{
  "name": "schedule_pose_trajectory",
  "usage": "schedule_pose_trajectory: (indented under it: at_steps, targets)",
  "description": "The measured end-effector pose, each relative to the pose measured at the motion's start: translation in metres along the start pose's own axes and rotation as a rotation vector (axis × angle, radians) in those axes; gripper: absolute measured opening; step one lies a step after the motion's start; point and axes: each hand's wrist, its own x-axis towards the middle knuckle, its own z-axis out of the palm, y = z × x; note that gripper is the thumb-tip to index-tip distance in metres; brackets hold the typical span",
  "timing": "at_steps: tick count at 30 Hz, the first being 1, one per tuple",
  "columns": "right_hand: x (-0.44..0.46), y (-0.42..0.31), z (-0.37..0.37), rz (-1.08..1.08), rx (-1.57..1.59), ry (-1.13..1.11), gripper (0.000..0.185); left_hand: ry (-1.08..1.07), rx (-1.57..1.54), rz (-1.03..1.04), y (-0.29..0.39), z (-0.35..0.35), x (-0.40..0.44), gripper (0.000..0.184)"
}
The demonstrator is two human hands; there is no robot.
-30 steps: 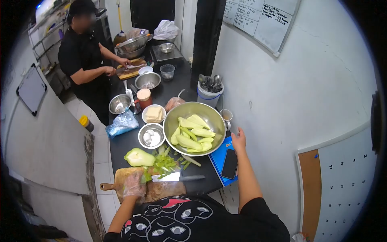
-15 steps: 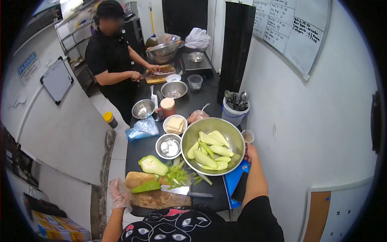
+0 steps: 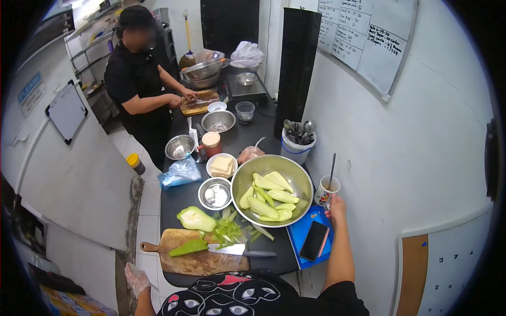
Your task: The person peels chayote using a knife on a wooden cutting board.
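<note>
My right hand (image 3: 336, 208) is closed on the handle of a patterned mug (image 3: 322, 196), which has a dark-handled utensil (image 3: 332, 171) standing in it. The mug is just right of a large steel bowl (image 3: 238, 203) of pale green chayote slices (image 3: 267, 206). Off the table's left edge, my left hand (image 3: 138, 280) wears a clear plastic glove, its fingers stretched and holding nothing. Nearby lies a wooden cutting board (image 3: 211, 267) with a green chayote piece (image 3: 188, 248) and a knife (image 3: 232, 249). A peeled chayote (image 3: 196, 218) and green peelings (image 3: 227, 231) lie behind it.
A phone (image 3: 314, 241) rests on a blue folder (image 3: 298, 235) at right. Beyond are a bowl with eggs (image 3: 215, 194), a bowl of pale slabs (image 3: 222, 165), a blue plastic bag (image 3: 181, 173) and a utensil bucket (image 3: 298, 142). A co-worker (image 3: 138, 79) cuts on another board (image 3: 198, 107).
My right hand has lifted the mug up beside the bowl's rim, bringing its utensil into view. My left hand has moved left and down, away from the cutting board. The camera view has shifted slightly.
</note>
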Motion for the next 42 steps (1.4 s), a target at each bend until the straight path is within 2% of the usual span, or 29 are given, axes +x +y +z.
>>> schedule_pose_trajectory:
  at_steps: [3,5,7,8,12,16,18,21,22,24,27,30,31,33,35,38,39,42]
  targets:
    - [-0.049,-0.04,-0.023,-0.05,-0.028,-0.027,0.04,-0.097,-0.039,-0.211,0.006,0.0,0.004,0.062]
    - [-0.078,-0.065,-0.032,-0.116,-0.029,-0.077,0.037,-0.171,-0.625,-0.443,-0.029,0.037,0.013,0.064]
    - [-0.108,-0.091,-0.039,-0.192,-0.03,-0.16,0.034,-0.168,-0.475,-0.393,-0.02,0.029,0.006,0.068]
    - [-0.122,-0.106,-0.04,-0.237,-0.027,-0.221,0.032,-0.137,-0.025,-0.234,0.034,-0.007,0.006,0.072]
    - [-0.18,-0.173,-0.025,-0.381,0.017,-0.507,0.032,-0.068,-0.111,-0.126,-0.009,0.027,-0.006,0.079]
    - [-0.228,-0.225,0.011,-0.5,0.063,-0.802,0.027,-0.118,-0.099,-0.268,-0.02,0.027,-0.016,0.078]
    - [-0.246,-0.244,0.03,-0.561,0.051,-0.986,0.027,-0.033,-0.017,-0.263,-0.001,-0.001,-0.023,0.073]
    - [-0.28,-0.274,0.054,-0.661,0.024,-1.228,0.025,-0.081,-0.1,-0.551,0.012,-0.04,-0.025,0.068]
    - [-0.291,-0.282,0.059,-0.693,0.01,-1.291,0.024,-0.067,-0.083,-0.575,0.001,-0.042,-0.033,0.068]
    - [-0.306,-0.293,0.07,-0.743,-0.065,-1.384,0.019,-0.057,-0.058,-0.605,-0.022,-0.036,-0.05,0.066]
    - [-0.335,-0.309,0.08,-0.76,-0.131,-1.505,0.013,-0.032,-0.146,-0.86,-0.011,-0.071,-0.062,0.065]
    - [-0.346,-0.317,0.087,-0.925,-0.208,-1.629,0.011,0.005,-0.063,-0.976,-0.046,-0.053,-0.094,0.064]
    - [-0.355,-0.323,0.087,-0.923,-0.176,-1.658,0.011,0.024,0.023,-0.903,-0.081,-0.03,-0.116,0.064]
    - [-0.362,-0.332,0.084,-1.078,-0.158,-1.697,0.012,0.041,0.179,-0.733,-0.133,0.008,-0.152,0.065]
    - [-0.362,-0.335,0.083,-1.279,-0.095,-1.677,0.016,0.059,0.109,-0.788,-0.124,0.003,-0.157,0.064]
    - [-0.355,-0.329,0.075,-1.268,-0.067,-1.655,0.033,0.099,-0.016,-0.874,-0.083,-0.028,-0.139,0.064]
    - [-0.354,-0.328,0.07,-1.289,-0.053,-1.613,0.038,0.056,0.006,-0.836,-0.078,-0.032,-0.139,0.063]
    - [-0.349,-0.325,0.054,-1.346,-0.052,-1.484,0.044,0.021,-0.011,-0.851,-0.063,-0.031,-0.127,0.063]
